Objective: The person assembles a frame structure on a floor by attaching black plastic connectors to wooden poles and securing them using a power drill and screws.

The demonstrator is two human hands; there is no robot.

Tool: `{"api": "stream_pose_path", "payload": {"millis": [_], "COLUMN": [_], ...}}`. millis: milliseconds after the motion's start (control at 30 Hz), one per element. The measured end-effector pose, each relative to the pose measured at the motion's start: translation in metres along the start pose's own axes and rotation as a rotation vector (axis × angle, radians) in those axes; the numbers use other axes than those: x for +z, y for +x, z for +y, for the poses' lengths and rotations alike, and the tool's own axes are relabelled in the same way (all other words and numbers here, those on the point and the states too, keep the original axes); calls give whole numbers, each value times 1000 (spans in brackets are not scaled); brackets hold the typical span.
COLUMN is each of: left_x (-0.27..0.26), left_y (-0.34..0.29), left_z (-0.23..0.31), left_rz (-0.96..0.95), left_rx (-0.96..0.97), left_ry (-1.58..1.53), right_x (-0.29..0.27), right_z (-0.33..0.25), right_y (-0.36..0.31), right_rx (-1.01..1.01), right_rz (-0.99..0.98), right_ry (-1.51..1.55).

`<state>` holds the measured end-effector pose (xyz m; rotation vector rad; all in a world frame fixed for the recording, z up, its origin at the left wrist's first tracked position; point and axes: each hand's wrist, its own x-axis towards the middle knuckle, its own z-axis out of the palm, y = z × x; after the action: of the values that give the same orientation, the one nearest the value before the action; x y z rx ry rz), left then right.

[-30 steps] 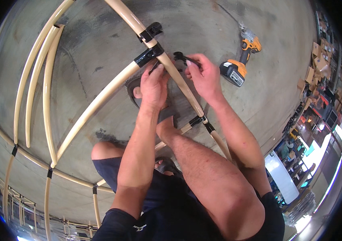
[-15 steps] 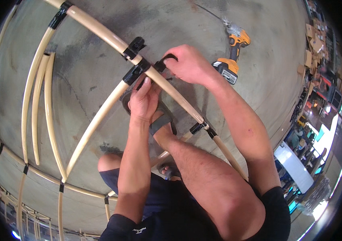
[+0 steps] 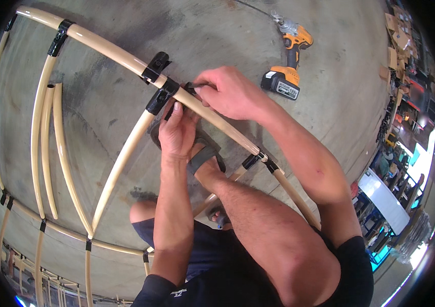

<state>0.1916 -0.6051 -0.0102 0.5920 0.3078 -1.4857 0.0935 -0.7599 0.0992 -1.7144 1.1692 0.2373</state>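
- Work in hand: by appearance, handling of small black parts at a pipe joint, upper centre of the frame.
- Long pipe, cream: runs from upper left towards lower right, passing between the two hands.
- Black collar: on the long pipe, upper centre, where a slanting pipe meets it from the lower left.
- Flanged black fitting: on the long pipe, just above and left of the collar.
- Method, as judged: bring each part square to the pipe; steady one side with the left hand while the right hand adjusts the other; check any holes for alignment before pressing; leave the fingertips clear of closing edges.
- Right hand: right of the long pipe; thumb and fingers drawn together in a pinch, little gap, grasping a small black piece. Piece lies near the pipe; contact unclear.
- Left hand: below the collar; thumb raised, fingers curled and partly behind the pipe. Grip appears light, closed about a dark strip beside the thumb; its full outline and the pressure cannot be told.
- Power drill, orange and black: on the floor, upper right of centre, untouched.
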Motion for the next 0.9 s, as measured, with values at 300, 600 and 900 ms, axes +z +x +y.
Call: {"api": "stream_pose_path", "payload": {"millis": [300,600,900], "left_x": [18,22,11], "left_y": [-6,-2,-2], "left_z": [-5,-9,-13], "left_rz": [148,190,194], "left_rx": [72,110,85], "left_ry": [72,152,223], "right_x": [37,10,29], "right_z": [1,7,8], "right_y": [-25,-4,1], "right_rx": [-212,92,-15], "right_rz": [196,-42,41], "right_ry": [-155,181,-60]}}
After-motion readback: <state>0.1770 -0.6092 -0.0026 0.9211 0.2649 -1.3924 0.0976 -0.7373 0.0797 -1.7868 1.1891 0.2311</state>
